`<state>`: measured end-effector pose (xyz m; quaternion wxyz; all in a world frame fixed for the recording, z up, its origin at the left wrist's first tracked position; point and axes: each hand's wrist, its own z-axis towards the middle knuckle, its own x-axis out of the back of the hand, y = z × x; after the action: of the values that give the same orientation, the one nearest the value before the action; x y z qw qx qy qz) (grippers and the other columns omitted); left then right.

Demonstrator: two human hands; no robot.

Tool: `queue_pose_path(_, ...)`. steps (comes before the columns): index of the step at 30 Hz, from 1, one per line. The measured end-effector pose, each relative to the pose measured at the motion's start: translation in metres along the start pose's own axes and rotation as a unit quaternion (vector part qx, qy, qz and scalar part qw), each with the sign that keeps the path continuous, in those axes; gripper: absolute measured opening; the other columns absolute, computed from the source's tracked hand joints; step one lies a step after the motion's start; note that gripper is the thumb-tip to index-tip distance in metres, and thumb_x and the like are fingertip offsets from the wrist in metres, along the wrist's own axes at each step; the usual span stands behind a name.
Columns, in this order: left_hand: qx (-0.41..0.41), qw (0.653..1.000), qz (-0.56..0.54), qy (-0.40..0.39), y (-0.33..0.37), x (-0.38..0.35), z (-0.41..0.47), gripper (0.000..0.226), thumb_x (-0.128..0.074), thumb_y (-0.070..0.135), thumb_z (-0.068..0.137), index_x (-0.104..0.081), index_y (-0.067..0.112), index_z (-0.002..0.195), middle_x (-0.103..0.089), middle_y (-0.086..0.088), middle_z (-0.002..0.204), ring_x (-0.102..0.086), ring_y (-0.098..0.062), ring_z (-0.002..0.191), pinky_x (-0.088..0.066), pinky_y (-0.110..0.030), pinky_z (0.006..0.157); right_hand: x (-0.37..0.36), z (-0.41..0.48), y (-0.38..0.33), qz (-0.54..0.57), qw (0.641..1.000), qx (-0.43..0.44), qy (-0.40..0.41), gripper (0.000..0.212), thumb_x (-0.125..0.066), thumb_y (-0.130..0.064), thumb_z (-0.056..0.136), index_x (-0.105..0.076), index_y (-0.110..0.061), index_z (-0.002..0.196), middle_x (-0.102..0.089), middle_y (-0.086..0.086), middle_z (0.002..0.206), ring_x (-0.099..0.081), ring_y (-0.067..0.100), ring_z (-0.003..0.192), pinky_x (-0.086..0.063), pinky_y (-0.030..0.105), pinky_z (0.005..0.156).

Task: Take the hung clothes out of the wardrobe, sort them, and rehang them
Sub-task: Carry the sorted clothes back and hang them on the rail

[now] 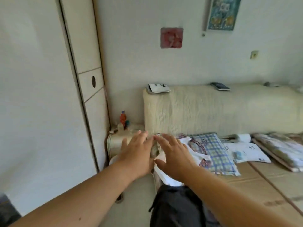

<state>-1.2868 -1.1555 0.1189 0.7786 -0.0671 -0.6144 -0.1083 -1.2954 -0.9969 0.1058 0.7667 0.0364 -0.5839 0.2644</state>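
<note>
Both hands are held out flat with fingers spread, the left hand (pixel 136 152) and the right hand (pixel 174 157) side by side, and nothing is gripped by either. Between them a small crumpled patterned piece of cloth (pixel 155 149) is seen, possibly touched by the inner fingers of both, though the blur leaves that uncertain. Under and just behind the right hand a white garment (pixel 165 176) is draped over the near corner of the bed (pixel 262 182), with a dark garment (pixel 175 208) lying below it toward the camera. To the right, further along the bed, a checked garment (pixel 216 153) is laid with its long axis running from the headboard (pixel 213 110) toward the camera, and more folded pieces (pixel 282 149) are spread well apart beyond it. The sorted clothes thus lie to the right of the hands, nearer the right one, while the wardrobe (pixel 41 95), its doors closed, stands to the left, nearer the left hand. A pick-up by the right hand and a turn leftward are judged to be called for by the rehanging.
</note>
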Motion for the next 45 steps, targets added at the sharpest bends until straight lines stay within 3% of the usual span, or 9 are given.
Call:
queue_pose_path(6, -0.1, 0.991, -0.035, -0.085, 0.076, -0.076, 0.036, 0.076, -0.05, 0.051, 0.085, -0.012, 0.034, 0.148, -0.007, 0.002, 0.159, -0.001, -0.019, 0.146, -0.012, -0.052, 0.112, -0.024, -0.056, 0.095, -0.015, 0.982, -0.177, -0.058, 0.076, -0.053, -0.05, 0.085, -0.012, -0.039, 0.148, -0.014, -0.003, 0.157, -0.022, 0.022, 0.141, -0.022, 0.043, 0.111)
queue_pose_path(11, -0.162, 0.965, -0.094, -0.184, 0.105, -0.133, 0.071, 0.074, -0.049, 0.052, 0.08, -0.018, 0.038, 0.146, -0.009, 0.004, 0.159, -0.003, -0.017, 0.146, -0.013, -0.054, 0.113, -0.043, -0.096, 0.155, -0.004, 0.945, -0.317, -0.08, 0.078, -0.055, -0.05, 0.083, -0.013, -0.039, 0.148, -0.02, -0.003, 0.154, -0.028, 0.023, 0.138, -0.028, 0.044, 0.111)
queue_pose_path(17, -0.25, 0.924, -0.107, -0.268, 0.115, -0.188, 0.133, 0.069, -0.05, 0.047, 0.084, -0.022, 0.036, 0.146, -0.012, 0.003, 0.158, -0.008, -0.018, 0.146, -0.014, -0.055, 0.114, -0.079, -0.114, 0.209, 0.02, 0.881, -0.468, -0.07, 0.07, -0.054, -0.049, 0.085, -0.023, -0.035, 0.146, -0.027, -0.002, 0.15, -0.042, 0.02, 0.128, -0.038, 0.043, 0.105)
queue_pose_path(24, -0.314, 0.883, -0.094, -0.336, 0.121, -0.246, 0.182, 0.066, -0.05, 0.042, 0.087, -0.025, 0.034, 0.147, -0.015, 0.003, 0.158, -0.013, -0.018, 0.145, -0.018, -0.05, 0.114, -0.132, -0.134, 0.235, 0.07, 0.792, -0.603, -0.063, 0.063, -0.058, -0.046, 0.085, -0.036, -0.032, 0.142, -0.03, -0.003, 0.148, -0.044, 0.022, 0.127, -0.042, 0.042, 0.103)
queue_pose_path(29, -0.344, 0.865, -0.122, -0.344, 0.147, -0.292, 0.198, 0.058, -0.05, 0.04, 0.088, -0.033, 0.037, 0.143, -0.023, 0.007, 0.155, -0.019, -0.014, 0.143, -0.016, -0.05, 0.115, -0.159, -0.156, 0.263, 0.093, 0.754, -0.646, -0.074, 0.06, -0.057, -0.044, 0.086, -0.037, -0.031, 0.142, -0.035, -0.005, 0.144, -0.044, 0.019, 0.126, -0.044, 0.04, 0.101)
queue_pose_path(36, -0.377, 0.855, -0.136, -0.329, 0.225, -0.366, 0.243, 0.053, -0.051, 0.038, 0.088, -0.041, 0.036, 0.14, -0.031, 0.008, 0.151, -0.026, -0.014, 0.14, -0.02, -0.05, 0.114, -0.203, -0.168, 0.353, 0.105, 0.742, -0.653, -0.111, 0.062, -0.056, -0.044, 0.086, -0.032, -0.036, 0.143, -0.039, -0.006, 0.14, -0.049, 0.018, 0.12, -0.047, 0.036, 0.096)
queue_pose_path(41, -0.357, 0.846, -0.121, -0.376, 0.277, -0.446, 0.251, 0.053, -0.051, 0.039, 0.088, -0.04, 0.036, 0.14, -0.03, 0.006, 0.152, -0.027, -0.016, 0.14, -0.022, -0.048, 0.112, -0.255, -0.174, 0.43, 0.133, 0.734, -0.653, -0.127, 0.065, -0.057, -0.037, 0.088, -0.027, -0.036, 0.146, -0.045, 0.002, 0.134, -0.051, 0.023, 0.116, -0.045, 0.035, 0.094)
queue_pose_path(45, -0.34, 0.834, -0.074, -0.427, 0.298, -0.513, 0.244, 0.055, -0.051, 0.041, 0.088, -0.037, 0.037, 0.141, -0.026, 0.006, 0.154, -0.025, -0.018, 0.141, -0.023, -0.05, 0.113, -0.301, -0.188, 0.477, 0.184, 0.703, -0.673, -0.139, 0.068, -0.059, -0.037, 0.087, -0.025, -0.036, 0.146, -0.045, 0.004, 0.137, -0.05, 0.026, 0.118, -0.044, 0.037, 0.096)
